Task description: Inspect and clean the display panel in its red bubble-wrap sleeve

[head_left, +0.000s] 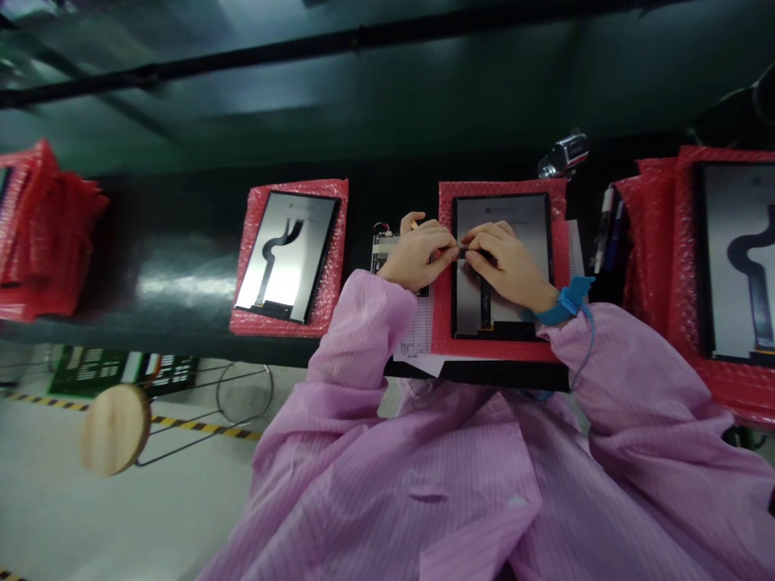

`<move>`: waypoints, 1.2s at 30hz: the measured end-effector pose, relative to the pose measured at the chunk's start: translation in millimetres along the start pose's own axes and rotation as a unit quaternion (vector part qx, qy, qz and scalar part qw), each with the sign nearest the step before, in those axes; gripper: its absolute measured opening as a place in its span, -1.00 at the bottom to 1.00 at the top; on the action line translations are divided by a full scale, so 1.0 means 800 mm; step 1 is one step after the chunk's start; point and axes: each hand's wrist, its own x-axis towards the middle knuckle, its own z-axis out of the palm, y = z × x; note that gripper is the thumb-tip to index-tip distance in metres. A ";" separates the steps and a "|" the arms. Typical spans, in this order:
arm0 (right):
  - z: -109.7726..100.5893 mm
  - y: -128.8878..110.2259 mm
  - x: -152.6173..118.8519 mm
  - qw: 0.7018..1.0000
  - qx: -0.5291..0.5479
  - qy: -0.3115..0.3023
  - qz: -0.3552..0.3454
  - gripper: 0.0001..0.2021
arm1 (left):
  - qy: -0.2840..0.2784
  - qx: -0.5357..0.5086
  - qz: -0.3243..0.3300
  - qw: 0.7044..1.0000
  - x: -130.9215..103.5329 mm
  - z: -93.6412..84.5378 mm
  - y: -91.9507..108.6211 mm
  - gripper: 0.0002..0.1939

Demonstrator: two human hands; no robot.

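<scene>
Pinching a dark flex cable (484,278) with both hands over the display panel (521,234) at centre bench. Left hand (417,254) curled narrow, fingertips closed on the cable's upper end near the panel's left edge. Right hand (508,266) likewise closed, fingertips meeting the left hand's at the same spot, palm covering the panel's middle. Blue wrist strap (566,300) on right wrist, cord trailing down over pink sleeve (635,379).

Panel seated face-down on red bubble-wrap sheet (445,323), itself on the dark bench (182,266).

Surroundings:
- Small circuit board (383,242) just beside left hand, partly hidden under it.
- Printed paper (417,335) beneath left wrist, overhanging the near bench edge.
- Second panel on red wrap (287,254), well apart to the left, tilted.
- Third panel on red wrap (735,258) at right, cropped by frame.
- Pens (605,226) between centre sheet and right stack.
- Metal cylinder (563,155) behind centre sheet's far right corner.
- Red wrap pile (42,234) at far left.

Open bench surface between left pile and second panel. Near edge close to torso; round wooden stool (115,428) below left.
</scene>
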 end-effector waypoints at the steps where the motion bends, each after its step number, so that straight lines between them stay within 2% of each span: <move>1: 0.000 0.000 0.000 1.000 0.004 -0.002 0.003 -0.83 | -0.002 0.000 0.000 1.000 0.000 0.000 0.000 -0.77; 13: -0.001 0.002 -0.001 1.000 0.028 -0.013 0.001 -0.81 | 0.024 -0.027 -0.008 0.999 -0.001 0.002 -0.002 -0.83; 19: 0.001 0.004 -0.001 1.000 0.012 -0.021 0.003 -0.79 | 0.048 0.003 -0.025 0.999 0.003 0.009 -0.001 -0.85; 21: 0.001 0.005 -0.001 1.000 0.013 -0.021 0.009 -0.73 | 0.098 -0.002 -0.013 0.995 0.002 0.003 -0.001 -0.86; 23: 0.000 0.004 -0.002 0.999 0.022 -0.017 0.018 -0.64 | 0.192 -0.014 -0.024 0.981 -0.006 -0.007 0.000 -0.83; 25: -0.001 0.002 -0.003 0.999 0.039 -0.011 0.033 -0.55 | 0.285 -0.013 -0.075 0.956 -0.022 -0.013 0.006 -0.79; 27: -0.002 -0.001 -0.005 0.997 0.060 0.000 0.049 -0.50 | 0.317 0.017 -0.138 0.938 -0.045 -0.010 0.016 -0.81; 29: -0.002 -0.003 -0.006 0.995 0.076 0.010 0.057 -0.48 | 0.274 0.075 -0.169 0.944 -0.071 0.006 0.028 -0.85; 31: -0.001 -0.003 -0.007 0.995 0.078 0.014 0.058 -0.47 | 0.223 0.124 -0.167 0.952 -0.094 0.028 0.039 -0.77; 34: 0.000 -0.003 -0.008 0.996 0.073 0.015 0.057 -0.48 | 0.195 0.154 -0.166 0.954 -0.114 0.057 0.047 -0.65; 36: 0.000 -0.002 -0.008 0.996 0.073 0.015 0.057 -0.47 | 0.185 0.156 -0.167 0.956 -0.119 0.066 0.048 -0.63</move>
